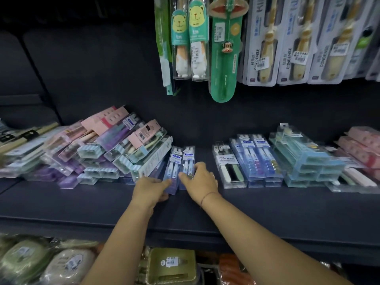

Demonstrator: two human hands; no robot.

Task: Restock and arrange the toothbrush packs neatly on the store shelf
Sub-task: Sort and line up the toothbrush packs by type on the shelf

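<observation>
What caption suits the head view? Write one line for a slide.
Left hand grips one blue toothbrush pack, right hand its twin, side by side on the dark shelf.

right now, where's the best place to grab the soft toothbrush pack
The soft toothbrush pack lies flat, its long axis pointing at you. The blue packs sit against its right side and only its left edge is free, so pinch its near end, coming from the front-left.

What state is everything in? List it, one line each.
left hand: grips near end of left blue pack
right hand: grips right blue pack
left blue pack: lying on shelf, held
right blue pack: lying on shelf, held
mixed pile: jumbled, tilted
blue stacks: neat, aligned
hanging packs: hung upright
</observation>
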